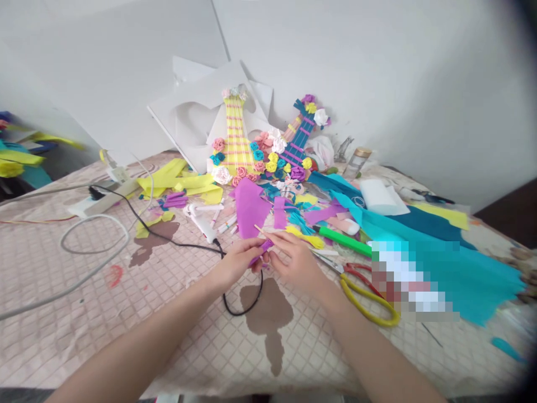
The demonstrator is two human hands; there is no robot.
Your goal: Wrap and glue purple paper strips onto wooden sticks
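Note:
Above the middle of the table, my left hand is closed on a small piece of purple crepe paper. Close against it, my right hand pinches a thin wooden stick, whose pale tip points up and left. The fingers of both hands meet around the paper, so part of it is hidden. Just beyond them lies a larger purple crepe paper sheet. A white glue gun rests to the left of the hands. Scissors with yellow and red handles lie beside my right forearm.
Paper-flower guitar shapes, one yellow and one blue, lean at the back. A power strip and looping cables occupy the left. Turquoise crepe paper, a green cutter and a glass jar are on the right.

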